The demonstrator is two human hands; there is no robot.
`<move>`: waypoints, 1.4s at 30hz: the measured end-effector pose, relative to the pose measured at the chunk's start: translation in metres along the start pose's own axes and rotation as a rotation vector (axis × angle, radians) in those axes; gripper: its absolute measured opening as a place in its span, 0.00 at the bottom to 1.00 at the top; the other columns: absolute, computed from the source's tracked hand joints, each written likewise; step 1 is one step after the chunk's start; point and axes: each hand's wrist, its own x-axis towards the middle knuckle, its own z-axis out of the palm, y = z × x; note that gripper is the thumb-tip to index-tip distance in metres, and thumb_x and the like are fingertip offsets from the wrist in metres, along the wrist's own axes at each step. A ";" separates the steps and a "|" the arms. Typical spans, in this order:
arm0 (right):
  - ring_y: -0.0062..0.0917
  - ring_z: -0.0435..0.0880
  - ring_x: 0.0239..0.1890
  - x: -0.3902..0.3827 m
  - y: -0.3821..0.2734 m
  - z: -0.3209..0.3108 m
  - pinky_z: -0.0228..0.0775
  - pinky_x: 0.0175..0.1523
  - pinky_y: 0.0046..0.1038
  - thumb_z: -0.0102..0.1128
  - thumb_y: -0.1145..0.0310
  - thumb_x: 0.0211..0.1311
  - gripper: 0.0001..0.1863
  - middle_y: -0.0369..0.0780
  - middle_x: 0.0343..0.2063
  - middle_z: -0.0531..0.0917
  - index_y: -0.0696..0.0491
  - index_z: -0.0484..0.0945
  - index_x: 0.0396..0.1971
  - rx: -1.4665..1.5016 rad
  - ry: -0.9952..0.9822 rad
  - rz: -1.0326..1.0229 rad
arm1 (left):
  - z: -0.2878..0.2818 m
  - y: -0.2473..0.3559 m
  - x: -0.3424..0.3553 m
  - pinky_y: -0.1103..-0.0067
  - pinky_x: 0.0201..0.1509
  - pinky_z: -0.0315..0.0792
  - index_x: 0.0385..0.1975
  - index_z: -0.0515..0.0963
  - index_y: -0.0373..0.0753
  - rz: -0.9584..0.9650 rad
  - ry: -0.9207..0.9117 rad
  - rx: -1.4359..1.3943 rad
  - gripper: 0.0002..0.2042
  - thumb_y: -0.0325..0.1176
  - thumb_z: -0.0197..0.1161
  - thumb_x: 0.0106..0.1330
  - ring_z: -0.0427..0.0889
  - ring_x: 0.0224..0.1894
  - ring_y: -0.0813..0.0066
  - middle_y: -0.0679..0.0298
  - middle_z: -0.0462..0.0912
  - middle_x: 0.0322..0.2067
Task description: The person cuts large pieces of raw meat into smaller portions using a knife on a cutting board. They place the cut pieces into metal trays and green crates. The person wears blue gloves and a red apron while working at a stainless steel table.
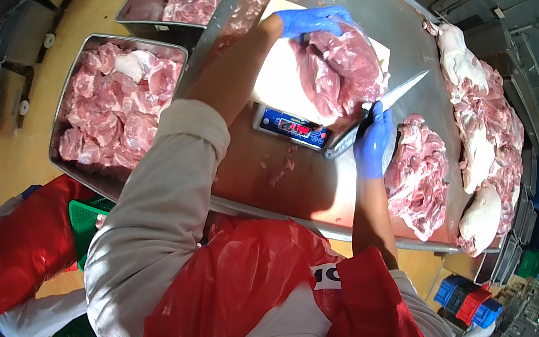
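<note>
A large piece of raw pink meat [349, 68] lies on the white platform [272, 73] of a digital scale. My left hand [314, 22], in a blue glove, grips the far left side of this meat, its fingers bent over the top. The scale's blue panel [290, 127] with a lit red display faces me. My right hand [376, 139], also gloved in blue, is closed round the handle of a knife [405, 88]. The blade points away and to the right, beside the meat. Just right of that hand lies another pile of raw meat [418, 178] on the metal table.
The metal table [258, 195] has a raised rim. Skin-on meat pieces [483, 132] line its right side. At left stand a metal bin of cut meat [117, 109] and a second bin [193, 3] behind it. A person in a red apron [25, 243] is at lower left.
</note>
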 end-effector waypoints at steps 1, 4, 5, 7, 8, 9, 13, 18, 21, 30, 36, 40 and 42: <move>0.18 0.76 0.30 0.013 0.003 0.008 0.70 0.36 0.24 0.52 0.66 0.74 0.09 0.32 0.31 0.80 0.53 0.78 0.44 0.027 0.006 -0.046 | -0.003 -0.027 -0.003 0.66 0.57 0.74 0.67 0.63 0.52 0.046 0.043 -0.033 0.31 0.50 0.59 0.64 0.63 0.67 0.67 0.66 0.62 0.66; 0.13 0.66 0.31 0.063 -0.015 0.005 0.60 0.36 0.18 0.55 0.57 0.72 0.17 0.27 0.30 0.73 0.56 0.78 0.47 -0.326 -0.228 0.038 | 0.011 -0.063 -0.033 0.75 0.38 0.75 0.64 0.62 0.46 0.081 0.340 -0.259 0.28 0.37 0.61 0.64 0.72 0.49 0.70 0.60 0.68 0.59; 0.13 0.67 0.31 0.085 -0.026 -0.002 0.62 0.35 0.19 0.55 0.58 0.72 0.15 0.28 0.29 0.73 0.55 0.78 0.44 -0.514 -0.350 -0.060 | 0.030 -0.065 -0.043 0.76 0.37 0.75 0.62 0.62 0.46 0.013 0.460 -0.335 0.26 0.34 0.61 0.64 0.74 0.46 0.73 0.60 0.70 0.55; 0.15 0.71 0.30 0.134 -0.030 -0.023 0.67 0.38 0.22 0.54 0.56 0.72 0.16 0.31 0.28 0.76 0.55 0.77 0.38 -0.574 -0.507 0.031 | 0.078 -0.053 -0.054 0.76 0.41 0.76 0.58 0.63 0.44 -0.075 0.706 -0.352 0.23 0.29 0.61 0.64 0.77 0.45 0.74 0.59 0.74 0.48; 0.16 0.72 0.31 0.146 -0.030 -0.023 0.67 0.38 0.22 0.53 0.56 0.72 0.16 0.32 0.29 0.77 0.56 0.77 0.37 -0.626 -0.567 -0.026 | 0.105 -0.042 -0.065 0.73 0.46 0.77 0.56 0.64 0.43 -0.118 0.850 -0.282 0.22 0.26 0.60 0.63 0.77 0.47 0.72 0.59 0.75 0.44; 0.16 0.73 0.31 0.146 -0.030 -0.021 0.67 0.38 0.23 0.53 0.56 0.72 0.17 0.33 0.29 0.78 0.56 0.77 0.36 -0.684 -0.634 -0.083 | 0.112 -0.043 -0.075 0.71 0.52 0.74 0.56 0.65 0.42 -0.015 0.899 -0.098 0.23 0.27 0.62 0.61 0.76 0.49 0.68 0.57 0.74 0.45; 0.19 0.74 0.30 0.134 -0.038 -0.034 0.68 0.39 0.25 0.52 0.55 0.72 0.18 0.34 0.28 0.79 0.57 0.77 0.34 -0.636 -0.621 -0.141 | 0.086 -0.008 -0.112 0.65 0.65 0.66 0.58 0.66 0.40 0.046 0.811 0.826 0.29 0.32 0.69 0.56 0.70 0.58 0.52 0.48 0.70 0.54; 0.18 0.74 0.21 0.062 -0.057 -0.058 0.70 0.30 0.24 0.48 0.60 0.76 0.13 0.36 0.22 0.77 0.53 0.72 0.34 -0.387 -0.384 -0.186 | 0.120 0.062 -0.100 0.60 0.66 0.65 0.61 0.67 0.43 0.076 0.477 1.095 0.35 0.36 0.74 0.50 0.67 0.62 0.41 0.46 0.69 0.59; 0.15 0.72 0.16 0.005 -0.052 -0.046 0.66 0.20 0.20 0.43 0.60 0.79 0.13 0.32 0.17 0.72 0.51 0.68 0.34 -0.358 -0.373 -0.025 | 0.103 0.017 -0.088 0.62 0.62 0.70 0.58 0.70 0.42 0.101 0.707 1.103 0.33 0.35 0.74 0.50 0.71 0.59 0.45 0.49 0.70 0.58; 0.49 0.83 0.30 0.056 0.052 0.024 0.74 0.37 0.46 0.46 0.58 0.72 0.17 0.55 0.24 0.81 0.59 0.68 0.40 -0.754 -0.375 -0.320 | 0.098 0.023 -0.072 0.65 0.53 0.76 0.48 0.77 0.39 0.133 0.816 1.051 0.22 0.30 0.72 0.51 0.80 0.47 0.48 0.50 0.80 0.44; 0.61 0.81 0.39 0.060 -0.012 0.069 0.72 0.43 0.54 0.46 0.65 0.70 0.17 0.66 0.34 0.80 0.65 0.64 0.47 -0.955 -0.400 -0.412 | 0.093 0.007 -0.082 0.66 0.52 0.75 0.43 0.79 0.38 0.154 0.884 0.907 0.19 0.30 0.73 0.49 0.80 0.46 0.48 0.50 0.81 0.41; 0.61 0.81 0.37 0.041 0.031 0.039 0.72 0.41 0.55 0.46 0.68 0.69 0.18 0.66 0.32 0.80 0.68 0.63 0.49 -1.070 -0.560 -0.507 | 0.084 -0.003 -0.079 0.66 0.51 0.75 0.40 0.79 0.37 0.189 0.867 0.878 0.18 0.31 0.73 0.48 0.80 0.45 0.48 0.50 0.81 0.40; 0.61 0.81 0.36 0.007 0.050 0.030 0.72 0.41 0.56 0.45 0.69 0.69 0.16 0.66 0.31 0.80 0.68 0.63 0.48 -1.058 -0.622 -0.493 | 0.074 -0.006 -0.094 0.67 0.49 0.75 0.38 0.78 0.37 0.188 0.846 0.859 0.17 0.32 0.72 0.48 0.80 0.43 0.49 0.50 0.81 0.39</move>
